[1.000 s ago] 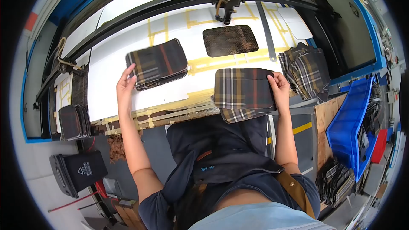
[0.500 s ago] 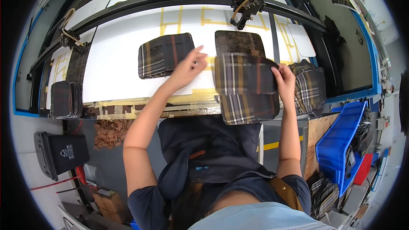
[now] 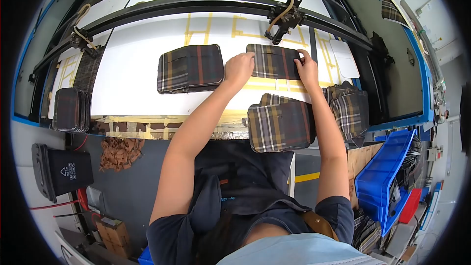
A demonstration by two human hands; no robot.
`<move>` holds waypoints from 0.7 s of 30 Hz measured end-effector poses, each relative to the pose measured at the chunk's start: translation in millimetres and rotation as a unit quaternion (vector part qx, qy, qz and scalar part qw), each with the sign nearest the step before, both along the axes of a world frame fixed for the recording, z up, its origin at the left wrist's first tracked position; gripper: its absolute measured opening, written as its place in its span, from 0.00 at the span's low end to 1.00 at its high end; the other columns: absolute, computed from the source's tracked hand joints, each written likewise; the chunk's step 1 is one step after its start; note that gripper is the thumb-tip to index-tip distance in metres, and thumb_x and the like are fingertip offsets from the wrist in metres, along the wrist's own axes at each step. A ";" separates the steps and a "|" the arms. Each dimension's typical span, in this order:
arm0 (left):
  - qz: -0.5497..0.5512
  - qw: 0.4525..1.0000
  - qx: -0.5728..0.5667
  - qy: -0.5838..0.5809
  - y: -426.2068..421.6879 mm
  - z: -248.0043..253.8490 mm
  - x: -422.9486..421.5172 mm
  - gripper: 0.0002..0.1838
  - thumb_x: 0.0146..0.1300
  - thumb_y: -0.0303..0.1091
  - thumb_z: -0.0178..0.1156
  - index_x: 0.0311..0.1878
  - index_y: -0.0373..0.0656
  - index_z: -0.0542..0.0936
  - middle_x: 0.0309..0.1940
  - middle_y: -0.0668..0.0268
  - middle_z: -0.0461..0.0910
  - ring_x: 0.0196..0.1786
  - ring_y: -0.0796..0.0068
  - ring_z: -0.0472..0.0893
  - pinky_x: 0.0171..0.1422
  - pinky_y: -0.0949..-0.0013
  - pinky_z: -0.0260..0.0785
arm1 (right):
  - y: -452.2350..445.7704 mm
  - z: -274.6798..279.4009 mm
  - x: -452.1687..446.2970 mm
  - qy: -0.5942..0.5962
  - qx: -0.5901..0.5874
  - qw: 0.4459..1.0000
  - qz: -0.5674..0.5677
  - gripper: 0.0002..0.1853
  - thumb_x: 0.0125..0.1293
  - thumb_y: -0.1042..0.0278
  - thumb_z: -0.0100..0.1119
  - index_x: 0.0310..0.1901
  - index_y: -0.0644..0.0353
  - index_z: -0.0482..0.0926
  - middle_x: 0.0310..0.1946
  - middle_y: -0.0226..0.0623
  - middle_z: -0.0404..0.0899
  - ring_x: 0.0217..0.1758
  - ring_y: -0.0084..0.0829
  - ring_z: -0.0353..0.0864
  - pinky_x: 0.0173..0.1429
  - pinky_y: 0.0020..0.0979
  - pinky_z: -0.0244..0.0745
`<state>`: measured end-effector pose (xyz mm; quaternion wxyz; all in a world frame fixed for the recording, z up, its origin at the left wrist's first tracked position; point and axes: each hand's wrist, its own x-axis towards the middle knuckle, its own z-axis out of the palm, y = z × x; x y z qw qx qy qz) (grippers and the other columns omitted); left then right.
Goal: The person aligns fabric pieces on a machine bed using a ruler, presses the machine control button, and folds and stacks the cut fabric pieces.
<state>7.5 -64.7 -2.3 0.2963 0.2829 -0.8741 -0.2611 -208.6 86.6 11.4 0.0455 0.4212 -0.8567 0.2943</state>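
A plaid fabric piece point(image 3: 275, 62) lies at the middle right of the white work surface, beneath a machine head. At its left edge my left hand point(image 3: 239, 72) is closed, fingertips on the cloth. My right hand point(image 3: 307, 71) pinches the right edge between thumb and fingers. Left of my left hand sits a small stack of plaid pieces point(image 3: 190, 68). Another plaid stack point(image 3: 281, 123) rests at the front edge, below my hands. Beside my right forearm is a looser plaid pile point(image 3: 349, 110).
A black rail point(image 3: 176, 11) crosses above the surface, carrying a machine head point(image 3: 285, 17) with a tube. More plaid pieces point(image 3: 71, 110) stand at the far left. A blue bin point(image 3: 380, 181) is at the lower right, and a black trash bin point(image 3: 64, 171) at the lower left.
The plaid piece has moved from above the front stack up onto the surface, covering a dark textured rectangle. My left hand, previously free with fingers apart, has come to its left edge.
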 end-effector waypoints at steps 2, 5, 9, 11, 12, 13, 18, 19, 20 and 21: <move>0.001 1.000 -0.009 0.001 0.3 -0.6 1.3 0.12 0.65 0.33 0.56 0.48 0.41 0.84 0.39 0.55 0.85 0.40 0.53 0.83 0.46 0.55 0.76 | -0.1 -1.4 -1.1 -0.004 0.004 1.000 0.000 0.17 0.62 0.66 0.66 0.53 0.51 0.79 0.30 0.44 0.83 0.35 0.47 0.83 0.40 0.43 0.76; 0.003 0.999 -0.032 -0.005 -0.9 -1.9 -0.2 0.12 0.65 0.32 0.56 0.47 0.42 0.84 0.38 0.55 0.85 0.39 0.53 0.83 0.45 0.55 0.76 | -1.9 -2.8 -1.5 0.000 -0.002 1.000 0.001 0.14 0.62 0.66 0.65 0.49 0.51 0.81 0.30 0.44 0.83 0.36 0.47 0.83 0.40 0.42 0.76; 0.009 0.998 -0.062 -0.029 1.0 -2.5 -1.5 0.09 0.64 0.31 0.58 0.44 0.42 0.85 0.37 0.57 0.84 0.41 0.55 0.82 0.47 0.55 0.75 | -0.5 -0.7 -1.4 0.019 0.000 1.000 0.009 0.14 0.62 0.67 0.65 0.49 0.54 0.81 0.30 0.43 0.82 0.36 0.46 0.83 0.41 0.42 0.76; 0.011 0.994 -0.104 -0.038 1.9 0.9 0.6 0.09 0.62 0.30 0.60 0.42 0.42 0.85 0.39 0.59 0.82 0.45 0.57 0.80 0.50 0.56 0.74 | 1.4 3.3 -1.2 0.037 0.001 0.999 0.012 0.14 0.62 0.67 0.65 0.49 0.56 0.81 0.30 0.43 0.82 0.36 0.46 0.82 0.41 0.42 0.76; 0.013 0.989 -0.141 -0.032 2.6 2.6 2.0 0.08 0.61 0.30 0.60 0.42 0.42 0.85 0.41 0.60 0.81 0.47 0.58 0.79 0.51 0.56 0.73 | 4.9 5.7 -0.7 0.039 0.014 0.999 0.001 0.13 0.62 0.67 0.64 0.48 0.61 0.80 0.35 0.45 0.82 0.39 0.47 0.82 0.43 0.44 0.76; 0.015 0.984 -0.178 -0.026 3.3 3.2 3.2 0.08 0.60 0.30 0.61 0.42 0.42 0.85 0.43 0.61 0.80 0.49 0.58 0.78 0.53 0.56 0.72 | 9.4 7.6 0.2 0.070 0.015 0.997 -0.009 0.13 0.62 0.67 0.63 0.47 0.62 0.80 0.37 0.46 0.81 0.40 0.48 0.82 0.44 0.44 0.77; -0.165 0.974 -0.134 0.082 16.1 0.0 1.8 0.09 0.55 0.30 0.64 0.40 0.46 0.85 0.46 0.64 0.78 0.53 0.60 0.75 0.56 0.57 0.69 | 36.3 18.6 -7.6 0.140 0.183 0.970 -0.075 0.16 0.61 0.61 0.61 0.44 0.65 0.80 0.46 0.55 0.78 0.46 0.53 0.81 0.49 0.47 0.78; -0.196 0.970 -0.112 0.090 20.4 0.9 2.0 0.09 0.55 0.30 0.65 0.40 0.48 0.85 0.45 0.65 0.78 0.53 0.61 0.75 0.55 0.57 0.70 | 38.0 18.4 -10.1 0.139 0.235 0.959 -0.079 0.16 0.61 0.61 0.61 0.44 0.65 0.81 0.46 0.56 0.78 0.46 0.54 0.81 0.50 0.47 0.78; -0.203 0.966 -0.130 0.091 23.3 -3.6 0.2 0.09 0.55 0.31 0.65 0.40 0.49 0.86 0.45 0.65 0.78 0.53 0.61 0.75 0.55 0.58 0.70 | 39.2 14.4 -12.7 0.146 0.235 0.957 -0.084 0.16 0.60 0.60 0.59 0.42 0.66 0.81 0.45 0.58 0.79 0.46 0.55 0.81 0.50 0.48 0.78; -0.206 0.963 -0.149 0.090 26.1 -10.1 -2.6 0.09 0.54 0.31 0.65 0.40 0.51 0.86 0.46 0.66 0.78 0.54 0.61 0.76 0.56 0.58 0.70 | 40.8 9.4 -16.0 0.151 0.235 0.957 -0.085 0.16 0.60 0.60 0.58 0.41 0.67 0.81 0.44 0.60 0.79 0.46 0.56 0.81 0.50 0.49 0.78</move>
